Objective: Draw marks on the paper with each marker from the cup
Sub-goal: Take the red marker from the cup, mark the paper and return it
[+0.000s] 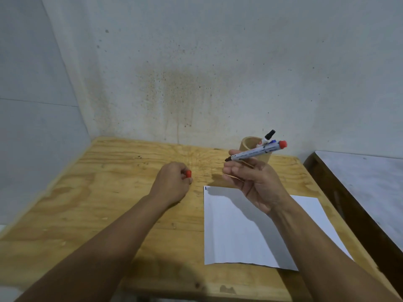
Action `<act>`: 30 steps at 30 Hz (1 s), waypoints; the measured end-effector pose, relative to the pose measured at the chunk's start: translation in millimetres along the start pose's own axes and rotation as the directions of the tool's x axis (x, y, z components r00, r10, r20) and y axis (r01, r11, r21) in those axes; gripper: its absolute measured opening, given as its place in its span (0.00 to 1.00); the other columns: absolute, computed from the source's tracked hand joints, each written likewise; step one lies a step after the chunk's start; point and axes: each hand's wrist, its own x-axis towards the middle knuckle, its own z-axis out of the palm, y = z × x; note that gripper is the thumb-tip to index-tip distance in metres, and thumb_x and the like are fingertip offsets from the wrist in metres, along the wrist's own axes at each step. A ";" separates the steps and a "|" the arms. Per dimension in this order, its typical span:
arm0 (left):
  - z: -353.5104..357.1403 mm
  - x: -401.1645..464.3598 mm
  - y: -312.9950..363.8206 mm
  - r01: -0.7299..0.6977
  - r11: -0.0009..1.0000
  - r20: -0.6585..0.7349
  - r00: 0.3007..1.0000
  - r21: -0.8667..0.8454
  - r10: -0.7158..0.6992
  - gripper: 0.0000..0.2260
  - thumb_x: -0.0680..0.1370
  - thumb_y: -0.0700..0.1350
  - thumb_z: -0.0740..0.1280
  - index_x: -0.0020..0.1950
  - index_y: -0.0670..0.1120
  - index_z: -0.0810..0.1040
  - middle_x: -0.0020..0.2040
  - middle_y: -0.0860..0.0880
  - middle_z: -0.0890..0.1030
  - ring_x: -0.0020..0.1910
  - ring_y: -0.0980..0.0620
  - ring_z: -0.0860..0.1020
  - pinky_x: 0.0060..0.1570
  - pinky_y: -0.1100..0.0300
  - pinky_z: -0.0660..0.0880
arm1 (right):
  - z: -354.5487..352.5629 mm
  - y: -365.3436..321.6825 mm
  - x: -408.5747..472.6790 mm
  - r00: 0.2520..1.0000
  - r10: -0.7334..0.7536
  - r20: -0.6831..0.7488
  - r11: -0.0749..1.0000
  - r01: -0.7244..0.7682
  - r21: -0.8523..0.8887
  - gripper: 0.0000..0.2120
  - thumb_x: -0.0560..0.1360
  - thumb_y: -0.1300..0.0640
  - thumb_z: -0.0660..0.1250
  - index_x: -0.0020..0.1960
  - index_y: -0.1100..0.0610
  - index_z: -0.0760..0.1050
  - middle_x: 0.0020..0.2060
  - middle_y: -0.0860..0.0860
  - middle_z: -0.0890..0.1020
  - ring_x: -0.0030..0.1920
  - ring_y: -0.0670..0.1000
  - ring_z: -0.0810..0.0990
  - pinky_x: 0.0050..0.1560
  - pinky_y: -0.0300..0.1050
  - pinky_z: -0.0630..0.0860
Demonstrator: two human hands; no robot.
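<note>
From the head view I see my right hand (253, 184) raised above the far edge of the paper (237, 232), its fingers (234, 152) clamped on a red marker (257, 151) that lies nearly level in the air, its uncapped dark tip pointing left and its red end plug pointing right. My left hand (172, 184) is lower, over the bare wooden surface (98, 203) just left of the paper's far corner, with the fingers curled together around a small red cap (188, 173); whether the hand rests on the wood or hangs just above it I cannot tell. The two hands are apart, the cap well clear of the marker's tip. The paper lies flat on the right half of the surface, white, with a small blue mark (205, 188) at its far left corner; my right forearm crosses above its right side. Behind my right hand stands the cup (248, 147), a tan cylinder near the back of the surface, partly hidden by the held marker. Out of it lean a marker with a black cap (269, 136) and, just beside it, a blue-capped marker (273, 141), mostly hidden. A stained wall (196, 73) rises behind the surface.
</note>
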 end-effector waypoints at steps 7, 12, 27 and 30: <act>0.1 -29.7 3.9 -0.333 0.940 -0.213 0.916 0.068 0.340 0.09 0.71 0.45 0.70 0.48 0.44 0.76 0.46 0.49 0.76 0.47 0.52 0.74 0.44 0.60 0.71 | -1.6 29.3 16.8 0.982 -0.099 -0.163 0.911 0.023 -0.412 0.14 0.76 0.57 0.71 0.52 0.69 0.80 0.36 0.57 0.82 0.34 0.53 0.81 0.31 0.41 0.80; 8.9 -42.6 3.9 -0.337 0.936 0.050 0.941 0.098 0.334 0.15 0.67 0.55 0.73 0.49 0.48 0.83 0.44 0.51 0.78 0.48 0.52 0.72 0.48 0.52 0.72 | 2.5 44.3 21.7 0.980 -0.077 -0.184 0.942 0.011 -0.335 0.04 0.72 0.70 0.72 0.42 0.66 0.77 0.37 0.64 0.78 0.35 0.61 0.80 0.43 0.57 0.82; 10.9 -43.4 1.1 -0.281 0.949 0.070 0.959 0.145 0.274 0.18 0.69 0.60 0.70 0.55 0.54 0.82 0.51 0.53 0.77 0.53 0.54 0.67 0.55 0.52 0.65 | -7.5 57.2 21.7 0.965 -0.208 -0.159 0.787 0.069 -0.613 0.04 0.70 0.72 0.73 0.43 0.71 0.78 0.35 0.61 0.81 0.36 0.52 0.82 0.39 0.43 0.83; 10.3 -43.1 1.1 -0.273 0.950 0.073 0.962 0.155 0.264 0.19 0.69 0.60 0.69 0.56 0.54 0.81 0.52 0.54 0.76 0.54 0.54 0.67 0.55 0.53 0.64 | -5.0 57.3 20.4 0.972 -0.170 -0.162 0.839 0.057 -0.541 0.06 0.70 0.74 0.72 0.44 0.75 0.76 0.36 0.63 0.80 0.35 0.52 0.82 0.37 0.42 0.82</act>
